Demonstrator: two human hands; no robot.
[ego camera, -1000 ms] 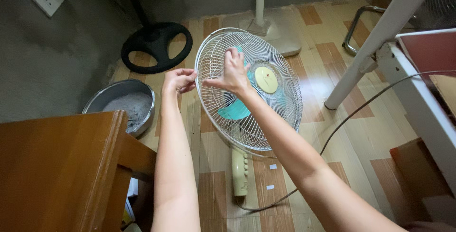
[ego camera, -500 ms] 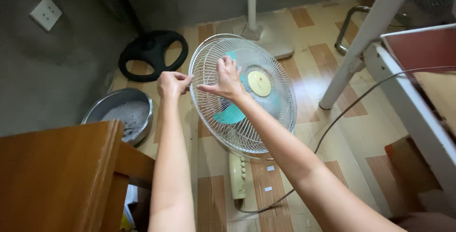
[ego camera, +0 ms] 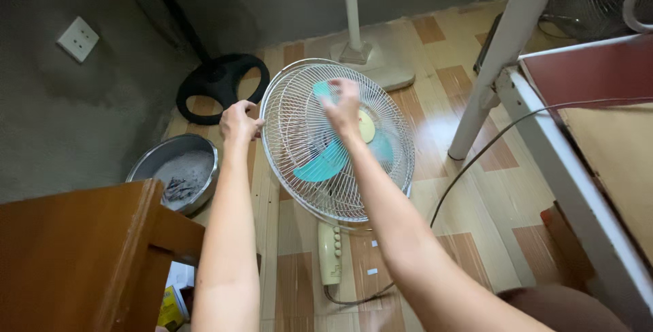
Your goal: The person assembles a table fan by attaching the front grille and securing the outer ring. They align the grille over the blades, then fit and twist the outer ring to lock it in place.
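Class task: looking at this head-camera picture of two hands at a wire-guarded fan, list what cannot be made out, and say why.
- Right hand: motion-blurred, so its grip on the round white wire fan guard is unclear.
- Left hand: fingertips at the guard's rim, contact too small to tell.
- Grey metal basin: partly hidden by the brown wooden table.
- Grey cord: its end is cut off by the frame's right edge.

Open floor (ego camera: 490,189) was seen right of the fan (ego camera: 299,141), crossed by a cable (ego camera: 469,162). Left side was hemmed in by bowl (ego camera: 146,162) & wooden table (ego camera: 75,250).
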